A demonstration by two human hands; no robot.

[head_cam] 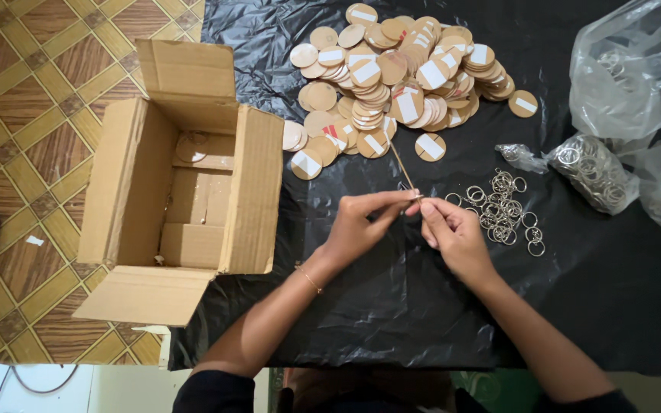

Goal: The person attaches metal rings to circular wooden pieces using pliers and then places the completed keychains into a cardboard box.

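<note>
My left hand (363, 222) and my right hand (451, 231) meet over the black plastic sheet (392, 306). Their fingertips pinch a thin round wooden disc (402, 166), seen edge-on, at a small metal ring near its lower end. A loose scatter of metal key rings (503, 208) lies just right of my right hand. Beyond the hands sits a big heap of round wooden discs (395, 73), many with white stickers.
An open cardboard box (185, 183) stands on the left, holding a few discs and cardboard pieces. At the right lie a clear bag of key rings (594, 170) and a larger crumpled plastic bag (636, 65). Patterned floor tiles (32, 92) lie beyond the sheet.
</note>
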